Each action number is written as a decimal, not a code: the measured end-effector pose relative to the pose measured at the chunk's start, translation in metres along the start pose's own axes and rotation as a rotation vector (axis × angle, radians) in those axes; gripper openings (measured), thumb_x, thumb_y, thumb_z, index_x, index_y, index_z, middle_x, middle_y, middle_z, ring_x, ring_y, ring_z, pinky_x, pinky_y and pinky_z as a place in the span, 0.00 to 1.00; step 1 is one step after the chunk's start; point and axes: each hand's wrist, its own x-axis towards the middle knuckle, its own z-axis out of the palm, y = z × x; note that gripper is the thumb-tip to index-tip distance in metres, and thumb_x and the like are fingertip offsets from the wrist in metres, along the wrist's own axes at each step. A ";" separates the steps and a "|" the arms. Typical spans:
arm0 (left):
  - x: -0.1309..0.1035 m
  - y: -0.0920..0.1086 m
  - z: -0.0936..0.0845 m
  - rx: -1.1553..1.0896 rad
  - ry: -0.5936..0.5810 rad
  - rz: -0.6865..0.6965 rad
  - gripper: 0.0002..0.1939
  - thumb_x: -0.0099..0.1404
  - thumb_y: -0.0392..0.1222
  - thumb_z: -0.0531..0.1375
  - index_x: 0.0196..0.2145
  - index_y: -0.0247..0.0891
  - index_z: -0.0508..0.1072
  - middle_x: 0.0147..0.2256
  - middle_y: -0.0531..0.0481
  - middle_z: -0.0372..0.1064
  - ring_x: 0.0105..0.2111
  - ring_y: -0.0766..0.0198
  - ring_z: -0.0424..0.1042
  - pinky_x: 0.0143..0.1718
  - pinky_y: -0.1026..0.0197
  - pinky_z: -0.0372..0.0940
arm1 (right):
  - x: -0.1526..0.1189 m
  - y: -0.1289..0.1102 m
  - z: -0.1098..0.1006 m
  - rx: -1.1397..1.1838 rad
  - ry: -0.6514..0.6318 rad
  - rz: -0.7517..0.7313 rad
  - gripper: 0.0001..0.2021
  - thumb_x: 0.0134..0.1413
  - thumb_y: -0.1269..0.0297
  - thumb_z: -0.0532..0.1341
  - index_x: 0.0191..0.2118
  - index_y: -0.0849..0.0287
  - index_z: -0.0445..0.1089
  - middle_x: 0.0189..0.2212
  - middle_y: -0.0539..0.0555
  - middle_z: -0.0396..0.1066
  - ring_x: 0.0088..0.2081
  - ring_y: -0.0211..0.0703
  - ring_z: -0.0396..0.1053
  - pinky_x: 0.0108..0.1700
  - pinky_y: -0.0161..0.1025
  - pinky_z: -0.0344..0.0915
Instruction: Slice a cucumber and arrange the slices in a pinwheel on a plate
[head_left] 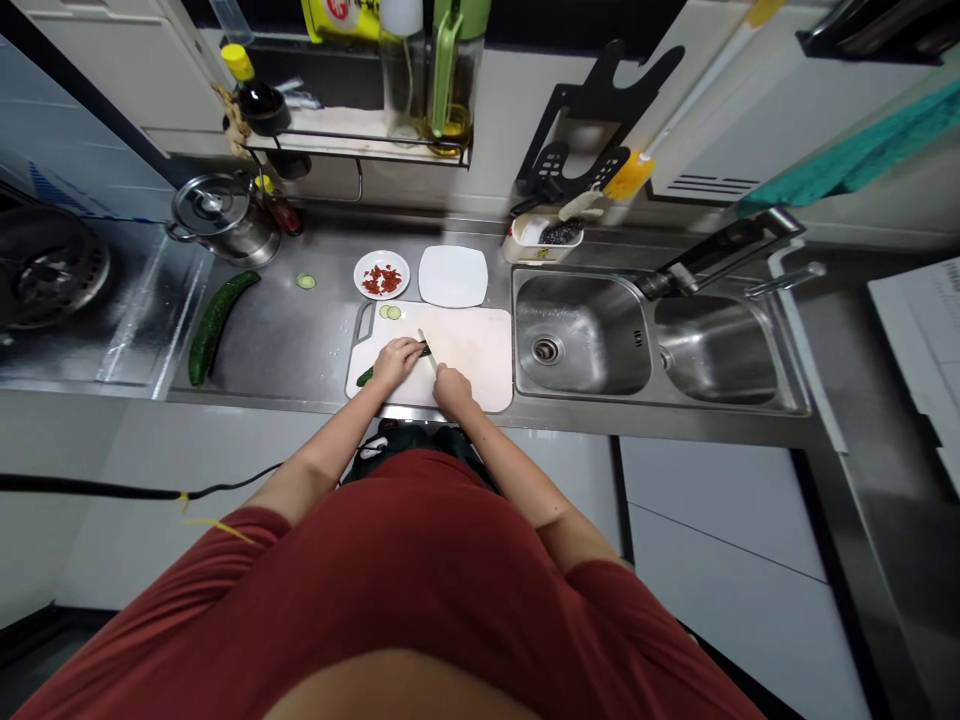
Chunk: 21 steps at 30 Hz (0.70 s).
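Observation:
A white cutting board (480, 375) lies on the steel counter in front of me. My left hand (397, 362) is closed over a cucumber (364, 377), whose dark green ends show on either side of the fingers. My right hand (453, 390) grips a knife (428, 350) by its handle, the blade at the cucumber's right end. Two cucumber slices (389, 313) rest at the board's upper left. Behind the board stand a white plate with chopped red pieces (382, 278) and a bare white square plate (453, 276).
A whole cucumber (217, 325) and one cut piece (305, 281) lie on the counter to the left. A lidded steel pot (225, 220) stands behind them. The double sink (585, 380) adjoins the board's right side. Overhead hangs a rack (352, 150) with bottles.

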 end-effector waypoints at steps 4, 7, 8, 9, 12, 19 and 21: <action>0.001 -0.001 0.001 0.000 0.008 0.006 0.13 0.69 0.43 0.54 0.44 0.42 0.77 0.44 0.46 0.73 0.45 0.60 0.70 0.50 0.55 0.66 | 0.010 -0.005 -0.003 0.006 0.002 -0.009 0.14 0.60 0.77 0.49 0.50 0.64 0.63 0.44 0.64 0.72 0.47 0.49 0.72 0.45 0.39 0.66; 0.001 -0.002 0.002 0.007 0.007 0.002 0.13 0.69 0.43 0.54 0.45 0.42 0.77 0.44 0.46 0.73 0.45 0.59 0.71 0.50 0.55 0.66 | 0.017 -0.009 -0.006 0.013 0.008 -0.012 0.15 0.60 0.77 0.49 0.50 0.64 0.63 0.45 0.64 0.72 0.47 0.48 0.72 0.45 0.39 0.66; 0.001 -0.002 0.002 0.009 0.006 0.003 0.13 0.69 0.43 0.54 0.45 0.42 0.77 0.44 0.46 0.73 0.45 0.59 0.71 0.50 0.55 0.66 | 0.020 -0.010 -0.007 0.015 0.016 -0.014 0.15 0.60 0.77 0.49 0.51 0.64 0.63 0.45 0.64 0.72 0.47 0.48 0.72 0.46 0.39 0.66; 0.000 -0.002 0.002 0.011 0.005 0.003 0.13 0.69 0.43 0.54 0.45 0.42 0.77 0.44 0.46 0.73 0.45 0.59 0.71 0.50 0.55 0.66 | 0.022 -0.011 -0.007 0.019 0.025 -0.017 0.15 0.60 0.77 0.49 0.51 0.64 0.63 0.45 0.64 0.72 0.48 0.48 0.72 0.46 0.39 0.65; 0.000 -0.002 0.001 0.017 0.003 0.005 0.13 0.69 0.43 0.54 0.45 0.42 0.77 0.44 0.46 0.73 0.45 0.59 0.71 0.50 0.56 0.66 | 0.025 -0.013 -0.009 0.030 0.045 -0.026 0.15 0.60 0.77 0.49 0.51 0.64 0.62 0.45 0.63 0.72 0.48 0.48 0.71 0.46 0.39 0.65; 0.000 0.000 0.001 0.002 0.006 -0.001 0.13 0.69 0.43 0.54 0.45 0.42 0.77 0.43 0.46 0.73 0.45 0.60 0.71 0.49 0.56 0.66 | 0.007 -0.005 -0.001 0.008 0.003 0.011 0.14 0.60 0.77 0.49 0.50 0.64 0.63 0.44 0.64 0.72 0.47 0.49 0.72 0.45 0.40 0.66; 0.000 0.000 0.001 0.003 0.003 -0.003 0.13 0.69 0.43 0.54 0.44 0.42 0.77 0.44 0.46 0.73 0.45 0.60 0.71 0.49 0.56 0.65 | 0.003 -0.004 0.001 0.002 -0.001 0.020 0.14 0.60 0.77 0.49 0.50 0.63 0.63 0.44 0.64 0.72 0.47 0.48 0.72 0.45 0.40 0.66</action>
